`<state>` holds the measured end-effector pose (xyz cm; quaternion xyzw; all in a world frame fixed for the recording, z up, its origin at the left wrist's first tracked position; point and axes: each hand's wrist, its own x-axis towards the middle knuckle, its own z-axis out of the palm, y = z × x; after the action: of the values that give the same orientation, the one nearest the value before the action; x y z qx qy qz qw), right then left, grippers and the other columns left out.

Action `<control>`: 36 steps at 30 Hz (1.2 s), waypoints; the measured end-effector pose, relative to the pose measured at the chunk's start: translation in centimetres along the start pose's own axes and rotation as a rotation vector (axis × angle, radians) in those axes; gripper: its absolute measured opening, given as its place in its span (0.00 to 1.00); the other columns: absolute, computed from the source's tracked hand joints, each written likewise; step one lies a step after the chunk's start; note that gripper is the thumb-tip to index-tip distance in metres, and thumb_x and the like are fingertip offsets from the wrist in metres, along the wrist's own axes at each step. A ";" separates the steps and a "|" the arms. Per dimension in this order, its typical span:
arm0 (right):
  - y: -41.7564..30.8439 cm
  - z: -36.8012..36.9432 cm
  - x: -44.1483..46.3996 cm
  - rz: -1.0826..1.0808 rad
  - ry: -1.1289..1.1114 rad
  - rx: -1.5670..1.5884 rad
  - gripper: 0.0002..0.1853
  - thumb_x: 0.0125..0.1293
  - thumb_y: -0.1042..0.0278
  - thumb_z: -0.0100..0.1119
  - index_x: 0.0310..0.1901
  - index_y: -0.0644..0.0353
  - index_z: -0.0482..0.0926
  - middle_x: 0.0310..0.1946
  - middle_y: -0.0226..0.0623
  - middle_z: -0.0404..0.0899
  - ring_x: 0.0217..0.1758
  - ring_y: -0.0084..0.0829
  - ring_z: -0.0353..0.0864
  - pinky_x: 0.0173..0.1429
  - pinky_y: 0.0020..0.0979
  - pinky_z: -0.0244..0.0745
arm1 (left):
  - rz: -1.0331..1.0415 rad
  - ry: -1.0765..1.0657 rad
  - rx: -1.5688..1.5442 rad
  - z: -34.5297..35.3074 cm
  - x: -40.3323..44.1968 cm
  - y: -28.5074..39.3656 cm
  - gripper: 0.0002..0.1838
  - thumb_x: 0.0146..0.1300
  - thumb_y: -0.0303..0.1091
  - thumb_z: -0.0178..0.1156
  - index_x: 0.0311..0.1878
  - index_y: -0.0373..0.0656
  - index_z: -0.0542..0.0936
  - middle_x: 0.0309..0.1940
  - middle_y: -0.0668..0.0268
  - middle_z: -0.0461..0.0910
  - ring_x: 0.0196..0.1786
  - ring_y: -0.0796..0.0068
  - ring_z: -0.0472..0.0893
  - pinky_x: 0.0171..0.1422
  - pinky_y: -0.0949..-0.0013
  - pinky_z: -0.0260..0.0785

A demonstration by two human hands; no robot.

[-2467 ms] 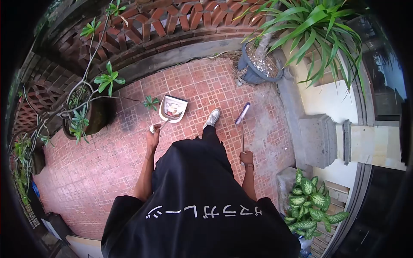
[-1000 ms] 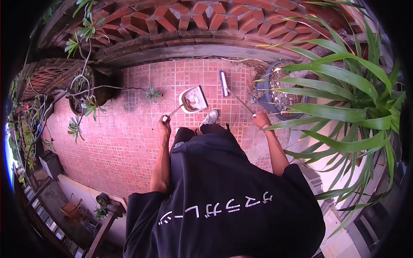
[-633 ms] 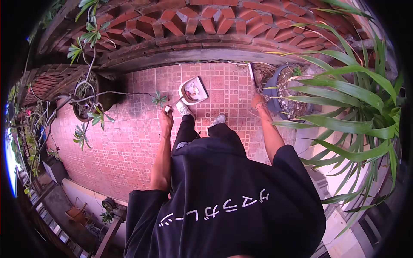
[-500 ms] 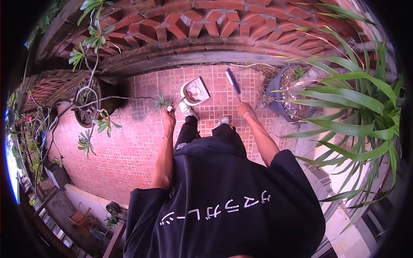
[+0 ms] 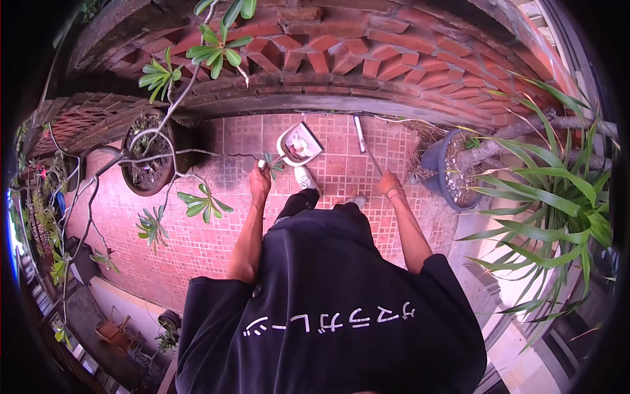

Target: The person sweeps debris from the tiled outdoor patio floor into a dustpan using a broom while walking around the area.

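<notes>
My left hand [image 5: 260,182] is closed around the white-topped handle of a long-handled dustpan. The dustpan [image 5: 281,145] rests on the tiles ahead of my feet, with whitish scraps and brown-red debris inside. My right hand [image 5: 388,184] grips the thin stick of a broom [image 5: 373,161]. Its narrow head [image 5: 359,134] is to the right of the dustpan, apart from it, close to the base of the brick wall. Leaves of a branch overlap the dustpan's handle just beside my left hand.
A patterned brick wall [image 5: 367,59] runs across the front. On the left, a large potted plant [image 5: 147,180] stretches bare branches toward my left arm. To the right stand a grey-blue pot [image 5: 433,159] and long strap-shaped leaves [image 5: 545,197]. Reddish tiles [image 5: 197,249] cover the floor.
The broom head has swung from a slant to nearly straight toward the wall, its blue side now mostly hidden. My view has shifted, and my feet have moved. Both hands keep their grips.
</notes>
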<state>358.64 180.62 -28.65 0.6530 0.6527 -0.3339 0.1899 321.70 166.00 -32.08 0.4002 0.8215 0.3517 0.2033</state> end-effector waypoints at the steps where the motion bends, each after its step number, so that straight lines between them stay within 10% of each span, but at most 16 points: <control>1: -1.0 0.6 0.4 0.001 0.024 0.004 0.15 0.50 0.66 0.48 0.37 0.67 0.76 0.37 0.57 0.75 0.43 0.51 0.75 0.50 0.42 0.72 | -0.010 -0.010 -0.010 0.0 0.4 -1.5 0.09 0.56 0.29 0.55 0.39 0.34 0.72 0.26 0.48 0.75 0.30 0.48 0.76 0.31 0.57 0.66; 9: -11.0 8.1 2.0 -0.233 -0.148 -0.117 0.14 0.50 0.67 0.48 0.36 0.66 0.77 0.36 0.55 0.76 0.43 0.50 0.76 0.49 0.40 0.72 | -0.128 -0.080 0.031 -2.7 2.3 -5.0 0.12 0.54 0.31 0.57 0.40 0.36 0.72 0.27 0.48 0.76 0.34 0.48 0.77 0.33 0.57 0.68; 27: -10.7 6.3 -0.1 -0.112 -0.083 -0.132 0.17 0.50 0.65 0.52 0.39 0.66 0.75 0.40 0.59 0.74 0.46 0.53 0.74 0.49 0.44 0.71 | -0.338 -0.247 0.094 -1.4 1.2 -6.4 0.12 0.51 0.39 0.56 0.34 0.41 0.77 0.30 0.48 0.76 0.37 0.47 0.76 0.40 0.52 0.69; 36: -9.2 6.1 -2.1 -0.444 -0.201 -0.118 0.13 0.48 0.66 0.52 0.33 0.66 0.78 0.26 0.55 0.76 0.36 0.52 0.77 0.42 0.42 0.73 | -0.297 -0.318 0.107 -1.0 -0.7 -8.5 0.13 0.50 0.39 0.57 0.36 0.41 0.77 0.32 0.47 0.76 0.39 0.47 0.76 0.40 0.52 0.69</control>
<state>348.65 175.59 -29.83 0.4451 0.7762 -0.3921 0.2136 317.08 161.35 -37.66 0.3357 0.8465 0.2062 0.3580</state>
